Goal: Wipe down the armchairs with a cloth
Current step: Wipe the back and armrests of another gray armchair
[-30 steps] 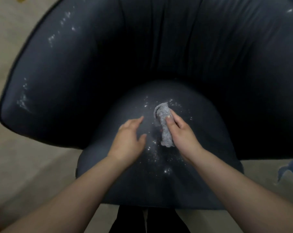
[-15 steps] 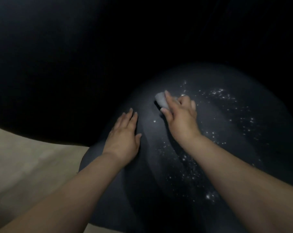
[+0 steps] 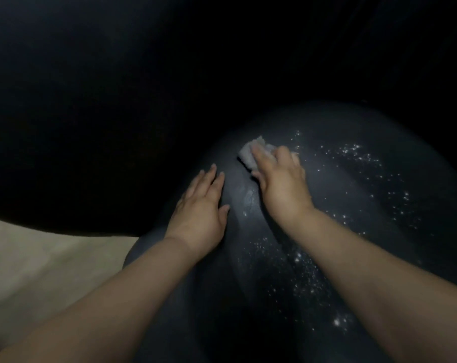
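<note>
Compared with half a second ago, both hands sit almost unchanged on the seat cushion (image 3: 327, 231); slightly more of the cloth (image 3: 248, 153) shows ahead of the fingers. The right hand (image 3: 279, 179) presses the grey, bunched cloth onto the cushion's rear portion, fingers bent over it and gripping it. The left hand (image 3: 201, 205) lies flat on the cushion just left of the right hand, fingers straight and together, holding nothing. White specks (image 3: 353, 153) are scattered over the cushion right of the cloth and nearer the viewer. The armchair (image 3: 117, 100) back rises dark behind the cushion. Beige floor (image 3: 38, 258) shows left of the cushion.
</note>
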A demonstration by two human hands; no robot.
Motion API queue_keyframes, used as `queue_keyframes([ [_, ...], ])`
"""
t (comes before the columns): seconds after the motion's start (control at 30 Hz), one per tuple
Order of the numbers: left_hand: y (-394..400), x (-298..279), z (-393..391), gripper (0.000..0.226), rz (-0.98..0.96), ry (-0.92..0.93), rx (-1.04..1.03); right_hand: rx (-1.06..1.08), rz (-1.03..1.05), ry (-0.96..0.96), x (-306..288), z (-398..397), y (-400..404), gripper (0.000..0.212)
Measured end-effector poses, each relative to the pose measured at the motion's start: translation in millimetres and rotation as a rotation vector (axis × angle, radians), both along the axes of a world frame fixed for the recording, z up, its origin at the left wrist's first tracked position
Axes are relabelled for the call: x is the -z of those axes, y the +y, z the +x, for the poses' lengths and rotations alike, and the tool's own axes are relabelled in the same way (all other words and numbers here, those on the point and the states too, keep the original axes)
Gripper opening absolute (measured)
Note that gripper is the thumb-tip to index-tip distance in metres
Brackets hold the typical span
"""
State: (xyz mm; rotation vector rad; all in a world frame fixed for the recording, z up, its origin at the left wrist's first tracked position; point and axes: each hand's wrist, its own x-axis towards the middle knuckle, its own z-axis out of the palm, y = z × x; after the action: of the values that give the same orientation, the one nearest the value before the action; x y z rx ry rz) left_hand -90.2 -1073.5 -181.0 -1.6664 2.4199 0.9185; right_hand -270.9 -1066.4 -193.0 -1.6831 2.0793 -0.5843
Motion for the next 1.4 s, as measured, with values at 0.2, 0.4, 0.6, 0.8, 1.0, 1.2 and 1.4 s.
queue_keyframes([
  [0.2, -13, -2, -8, 0.064, 0.011, 0.005, 0.001, -0.223, -0.043, -0.050, -6, -3, 66, 0.054],
  [0.4, -27, 1, -24, 0.062, -0.033, 0.019, 0.037, 0.111, -0.060, 0.076, 2, -59, -35, 0.048],
  [0.6, -41, 3, -40, 0.061, -0.033, 0.006, 0.064, -0.235, -0.049, -0.061, -3, -42, 49, 0.053],
  [0.8, -53, 2, -65, 0.059, -0.069, 0.044, 0.114, 0.061, -0.141, 0.060, 2, -108, -39, 0.042],
  [1.0, -68, 5, -84, 0.061, -0.048, 0.011, 0.101, -0.087, -0.114, -0.014, 14, -89, -18, 0.045],
  [1.2, -70, 0, -106, 0.061, -0.059, 0.000, 0.175, -0.181, -0.129, 0.001, 3, -132, 11, 0.040],
  [1.4, -72, 4, -135, 0.063, -0.079, -0.009, 0.263, 0.070, -0.071, -0.044, 11, -165, 2, 0.044],
])
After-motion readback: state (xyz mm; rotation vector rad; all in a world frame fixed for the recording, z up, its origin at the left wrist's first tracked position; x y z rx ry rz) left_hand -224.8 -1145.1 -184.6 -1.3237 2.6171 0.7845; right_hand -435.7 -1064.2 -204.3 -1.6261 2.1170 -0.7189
